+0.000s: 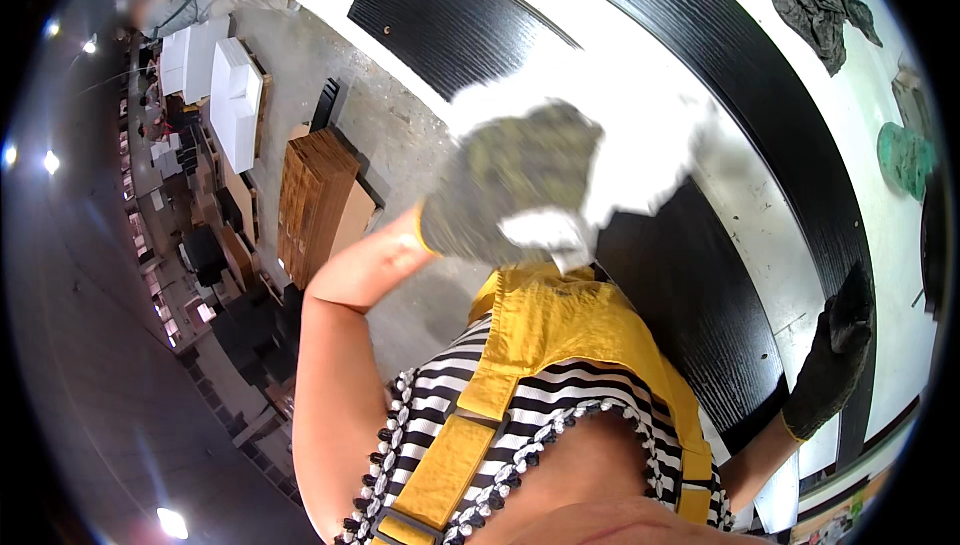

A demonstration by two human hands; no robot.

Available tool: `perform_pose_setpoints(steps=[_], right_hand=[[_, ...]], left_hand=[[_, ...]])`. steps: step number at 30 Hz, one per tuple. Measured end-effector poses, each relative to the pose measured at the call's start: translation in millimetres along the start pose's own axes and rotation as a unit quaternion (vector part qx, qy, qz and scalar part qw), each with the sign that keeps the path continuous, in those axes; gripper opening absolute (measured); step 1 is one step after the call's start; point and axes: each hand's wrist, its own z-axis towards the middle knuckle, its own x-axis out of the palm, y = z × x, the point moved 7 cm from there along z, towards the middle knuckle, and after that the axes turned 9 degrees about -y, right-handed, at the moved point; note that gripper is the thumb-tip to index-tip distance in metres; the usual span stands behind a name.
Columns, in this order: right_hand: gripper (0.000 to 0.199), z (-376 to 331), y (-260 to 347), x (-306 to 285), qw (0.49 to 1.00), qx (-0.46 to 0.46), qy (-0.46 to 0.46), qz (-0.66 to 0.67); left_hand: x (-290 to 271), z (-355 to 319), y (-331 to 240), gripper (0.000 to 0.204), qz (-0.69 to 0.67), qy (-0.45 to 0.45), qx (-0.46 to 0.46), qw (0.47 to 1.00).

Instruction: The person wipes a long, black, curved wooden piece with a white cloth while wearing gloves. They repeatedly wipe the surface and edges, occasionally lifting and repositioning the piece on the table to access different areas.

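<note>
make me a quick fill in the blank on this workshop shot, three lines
1. The left hand holds a ____ cloth.
2. The right hand rests on the edge of a ____ wooden board.
3. Both hands wear dark ____.

Missing words: white; black; gloves

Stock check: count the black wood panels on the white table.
3. One short panel at top left, one long curved panel under the right hand, one panel beside the yellow apron; others may be hidden.
</note>
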Motion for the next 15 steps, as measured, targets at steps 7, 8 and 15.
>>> perform_pose_setpoints(steps=[7, 8, 15], right_hand=[[0.076, 4, -5, 0, 0.999, -0.028, 0.016, -0.015], [0.074, 3, -2, 1, 0.999, -0.027, 0.014, -0.019], [0.060, 19, 88, 58, 0.982, -0.168, 0.086, -0.033]], left_hand=[[-118, -58, 116, 0.043, 0.180, -0.198, -0.130, 0.955], [-121, -71, 130, 0.044, 0.169, -0.227, -0.155, 0.946], [-100, -108, 165, 0.049, 0.068, -0.337, -0.248, 0.906]])
